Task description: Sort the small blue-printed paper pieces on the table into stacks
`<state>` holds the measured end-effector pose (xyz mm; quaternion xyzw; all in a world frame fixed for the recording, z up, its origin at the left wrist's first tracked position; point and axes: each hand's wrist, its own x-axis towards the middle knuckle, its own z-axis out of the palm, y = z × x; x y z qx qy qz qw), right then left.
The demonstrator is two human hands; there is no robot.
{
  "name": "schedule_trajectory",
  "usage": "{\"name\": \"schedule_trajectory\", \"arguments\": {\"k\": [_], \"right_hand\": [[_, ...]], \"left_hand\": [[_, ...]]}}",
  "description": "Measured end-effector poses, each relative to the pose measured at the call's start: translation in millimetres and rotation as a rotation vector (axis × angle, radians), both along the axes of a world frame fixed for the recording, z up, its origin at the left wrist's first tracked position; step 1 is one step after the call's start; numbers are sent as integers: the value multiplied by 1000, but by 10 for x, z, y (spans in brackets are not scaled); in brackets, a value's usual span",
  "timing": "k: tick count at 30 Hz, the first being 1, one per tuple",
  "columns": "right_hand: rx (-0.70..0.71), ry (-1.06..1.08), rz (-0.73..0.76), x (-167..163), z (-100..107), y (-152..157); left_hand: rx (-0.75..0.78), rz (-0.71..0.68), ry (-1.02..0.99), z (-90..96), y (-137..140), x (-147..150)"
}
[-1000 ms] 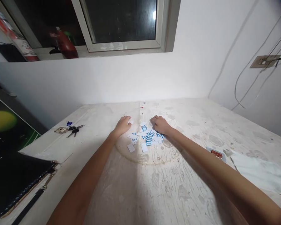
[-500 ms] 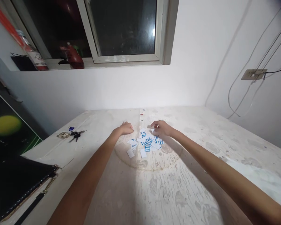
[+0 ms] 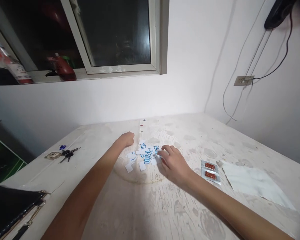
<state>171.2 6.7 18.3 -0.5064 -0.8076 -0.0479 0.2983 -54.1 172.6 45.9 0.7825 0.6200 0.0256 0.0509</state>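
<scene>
A small heap of white paper pieces with blue print [image 3: 143, 156] lies on the worn white table [image 3: 170, 206]. My left hand [image 3: 126, 138] rests curled at the heap's far left edge, fingers closed, with nothing visible in it. My right hand [image 3: 172, 162] lies palm down at the heap's right side, fingers spread, fingertips touching the nearest pieces. A few blank white pieces [image 3: 129, 167] sit at the heap's near side.
A bunch of keys [image 3: 62, 154] lies at the left. A black folder with a strap [image 3: 12, 208] is at the near left corner. A blister pack with red pills [image 3: 210, 169] and a white sheet [image 3: 252, 181] lie to the right. Walls close the far side and right.
My right hand has pulled back from the heap's far side to its near right side and spread flat. The view has swung to the right, showing the blister pack again.
</scene>
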Motion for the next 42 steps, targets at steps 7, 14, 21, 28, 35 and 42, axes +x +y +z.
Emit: {"name": "schedule_trajectory", "arguments": {"k": [7,14,21,28,35,42], "right_hand": [[45,112,-112,365,39,200],[-213,535,163,280,-51,209],[-815,951,638,-81,-74,-104],[-881,794,582,-66,-72,-161],[-261,216,320,114,-178,184],[-167,-75,410,57,-221,102]], "left_hand": [[83,78,-362,52,-353,225],[-171,100,-1129,165,-1245,389],[-326,91,-1213,30,-1826,481],[-451,85,-1328,-219,-2024,448],[-699,281,-1570,-204,-1999,343],[-760,292,-1648,-269,-1977,317]]}}
